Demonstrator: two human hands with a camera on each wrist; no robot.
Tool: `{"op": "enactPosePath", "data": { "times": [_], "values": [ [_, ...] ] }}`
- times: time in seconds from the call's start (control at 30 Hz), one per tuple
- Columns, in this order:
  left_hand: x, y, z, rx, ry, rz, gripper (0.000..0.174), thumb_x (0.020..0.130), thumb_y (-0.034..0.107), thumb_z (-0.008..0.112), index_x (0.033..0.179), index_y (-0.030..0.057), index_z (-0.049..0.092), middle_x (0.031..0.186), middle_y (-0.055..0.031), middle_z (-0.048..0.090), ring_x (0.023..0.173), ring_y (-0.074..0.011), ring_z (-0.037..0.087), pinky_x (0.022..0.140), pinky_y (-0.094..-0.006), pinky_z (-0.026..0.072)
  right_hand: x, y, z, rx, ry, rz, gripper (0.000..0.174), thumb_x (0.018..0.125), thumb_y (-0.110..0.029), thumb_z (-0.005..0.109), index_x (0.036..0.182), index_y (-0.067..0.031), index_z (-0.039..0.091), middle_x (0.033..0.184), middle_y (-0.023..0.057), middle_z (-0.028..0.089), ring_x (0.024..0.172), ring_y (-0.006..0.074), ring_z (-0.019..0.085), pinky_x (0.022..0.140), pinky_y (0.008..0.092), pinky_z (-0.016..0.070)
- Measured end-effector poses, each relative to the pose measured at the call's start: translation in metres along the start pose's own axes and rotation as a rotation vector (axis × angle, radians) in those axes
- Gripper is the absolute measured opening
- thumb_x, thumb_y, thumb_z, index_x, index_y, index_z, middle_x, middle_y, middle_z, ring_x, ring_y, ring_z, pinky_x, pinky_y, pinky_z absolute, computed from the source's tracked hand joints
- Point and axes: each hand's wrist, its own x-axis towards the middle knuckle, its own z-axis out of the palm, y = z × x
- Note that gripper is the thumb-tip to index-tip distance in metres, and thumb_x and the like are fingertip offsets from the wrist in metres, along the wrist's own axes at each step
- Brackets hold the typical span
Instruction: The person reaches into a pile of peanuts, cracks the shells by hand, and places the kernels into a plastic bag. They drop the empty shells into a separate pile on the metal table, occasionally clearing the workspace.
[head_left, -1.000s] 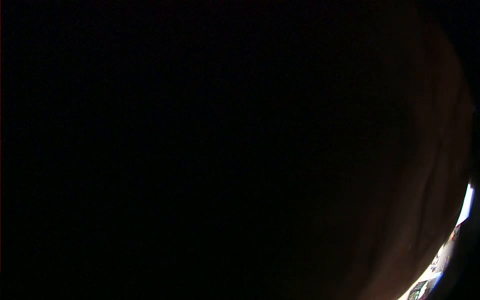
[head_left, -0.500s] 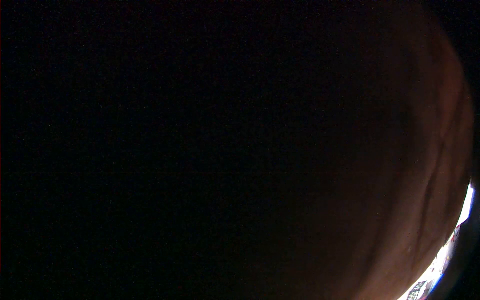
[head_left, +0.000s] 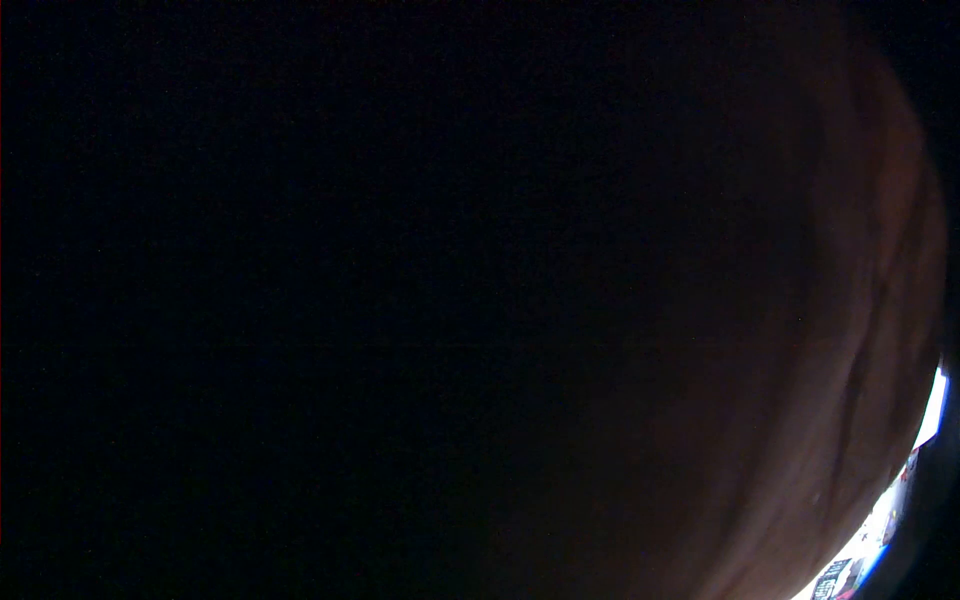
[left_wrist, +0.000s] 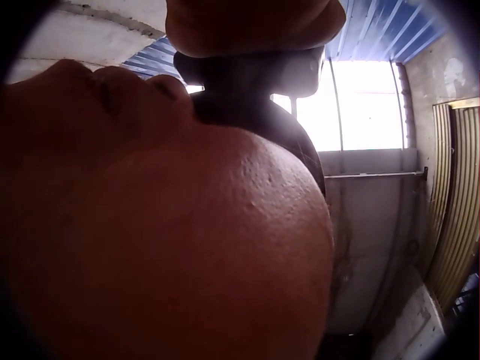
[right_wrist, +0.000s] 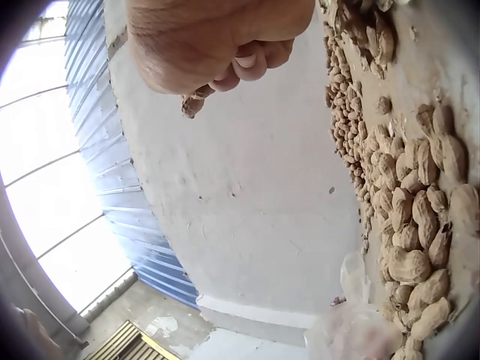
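Observation:
In the left wrist view my left hand (left_wrist: pixel 255 26) is at the top, right against a black head-worn device (left_wrist: pixel 247 75); its fingers are hidden. A dark, creased surface like skin (head_left: pixel 850 400) covers nearly all of the head view. My right hand (right_wrist: pixel 217 41) shows at the top of the right wrist view, fingers curled. From under it pokes the end of a peanut in its shell (right_wrist: pixel 193 106), which the hand grips. Many unshelled peanuts (right_wrist: pixel 409 262) lie heaped to the right of that hand.
A person's head fills much of the left wrist view. Near the heap lies a clear plastic bag (right_wrist: pixel 349 330). Behind stand a pale wall (right_wrist: pixel 247 202), blue corrugated sheeting (right_wrist: pixel 112 172) and a bright window (left_wrist: pixel 367 112).
The surface over the head camera looks slightly brighter than a second ago, with its creases a little shifted. The lit sliver at the lower right stays almost the same.

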Motion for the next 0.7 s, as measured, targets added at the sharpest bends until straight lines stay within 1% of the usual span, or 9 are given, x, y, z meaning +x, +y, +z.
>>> {"op": "enactPosePath", "data": {
  "times": [0.17, 0.27, 0.37, 0.4, 0.5, 0.53, 0.6, 0.63, 0.7],
  "values": [
    [0.006, -0.003, 0.0, -0.015, -0.038, 0.015, 0.039, 0.092, 0.036, 0.046, 0.099, -0.0009, 0.059, 0.078, -0.0081, 0.056, 0.067, -0.0139, 0.048, 0.058, -0.0256, 0.0388, -0.003, -0.007, 0.0, 0.055, -0.057, 0.033, 0.028, 0.096, -0.027, 0.043, 0.095, -0.0006, 0.052, 0.07, 0.0006, 0.045, 0.056, 0.01, 0.036, 0.048, 0.0233, 0.0303],
    [0.005, -0.001, -0.002, -0.038, -0.077, 0.036, 0.039, 0.092, 0.036, 0.047, 0.098, -0.0009, 0.06, 0.077, -0.0076, 0.056, 0.066, -0.0134, 0.048, 0.057, -0.0252, 0.0386, -0.008, -0.013, 0.01, 0.404, 0.008, 0.252, 0.026, 0.095, -0.028, 0.043, 0.103, -0.0045, 0.052, 0.068, -0.0019, 0.043, 0.054, 0.009, 0.035, 0.046, 0.0216, 0.0306],
    [-0.004, 0.011, -0.001, -0.05, -0.141, 0.087, 0.039, 0.092, 0.036, 0.047, 0.097, -0.0009, 0.06, 0.075, -0.0072, 0.056, 0.065, -0.0129, 0.047, 0.056, -0.0249, 0.0383, -0.008, -0.02, 0.006, 0.581, -0.173, 0.476, 0.023, 0.095, -0.026, 0.043, 0.109, -0.0093, 0.051, 0.064, -0.0042, 0.037, 0.051, 0.0067, 0.033, 0.044, 0.0193, 0.0292],
    [-0.012, 0.012, -0.005, -0.057, -0.182, 0.122, 0.039, 0.092, 0.036, 0.048, 0.096, -0.001, 0.06, 0.075, -0.0071, 0.056, 0.064, -0.0128, 0.047, 0.055, -0.0248, 0.0383, -0.004, -0.016, 0.005, 0.632, -0.303, 0.461, 0.021, 0.096, -0.027, 0.043, 0.108, -0.0118, 0.051, 0.06, -0.0054, 0.031, 0.049, 0.0046, 0.029, 0.042, 0.0179, 0.0262],
    [-0.059, 0.031, -0.004, -0.066, -0.251, 0.184, 0.039, 0.092, 0.036, 0.048, 0.095, -0.001, 0.061, 0.074, -0.0066, 0.055, 0.063, -0.0123, 0.047, 0.054, -0.0245, 0.038, -0.014, -0.03, 0.021, 0.709, -0.274, 0.419, 0.023, 0.095, -0.028, 0.047, 0.11, -0.0111, 0.049, 0.066, -0.0048, 0.034, 0.051, 0.0045, 0.031, 0.04, 0.0185, 0.0281],
    [-0.08, 0.039, -0.006, -0.062, -0.249, 0.205, 0.039, 0.092, 0.036, 0.048, 0.095, -0.001, 0.061, 0.073, -0.0065, 0.055, 0.062, -0.0121, 0.047, 0.054, -0.0243, 0.0379, -0.019, -0.042, 0.022, 0.488, -0.144, 0.374, 0.021, 0.095, -0.033, 0.044, 0.083, -0.0156, 0.045, 0.05, -0.0037, 0.032, 0.039, 0.0098, 0.032, 0.037, 0.0249, 0.029],
    [-0.134, 0.033, -0.007, -0.079, -0.151, 0.169, 0.039, 0.092, 0.036, 0.049, 0.094, -0.001, 0.061, 0.072, -0.0062, 0.055, 0.061, -0.0118, 0.047, 0.053, -0.0241, 0.0378, -0.028, -0.044, 0.021, 0.597, -0.138, 0.406, 0.02, 0.096, -0.029, 0.044, 0.083, -0.0139, 0.046, 0.053, -0.0036, 0.034, 0.042, 0.0088, 0.032, 0.04, 0.0242, 0.0284],
    [-0.141, 0.017, -0.023, -0.102, -0.041, 0.102, 0.039, 0.092, 0.036, 0.049, 0.094, -0.001, 0.061, 0.072, -0.0061, 0.055, 0.061, -0.0116, 0.047, 0.053, -0.024, 0.0377, -0.005, 0.007, 0.005, 0.657, -0.131, 0.424, 0.02, 0.096, -0.027, 0.044, 0.083, -0.013, 0.047, 0.054, -0.0035, 0.035, 0.043, 0.0083, 0.032, 0.041, 0.0238, 0.0282],
    [-0.197, -0.022, -0.015, -0.293, 0.369, -0.185, 0.04, 0.089, 0.037, 0.054, 0.079, -0.0007, 0.062, 0.066, -0.0041, 0.054, 0.055, -0.0109, 0.046, 0.05, -0.0231, 0.0361, 0.025, 0.008, -0.011, 0.764, -0.129, 0.432, 0.019, 0.097, -0.024, 0.043, 0.083, -0.0112, 0.049, 0.058, -0.0034, 0.037, 0.046, 0.0073, 0.032, 0.043, 0.0231, 0.0276]
  ]
}}
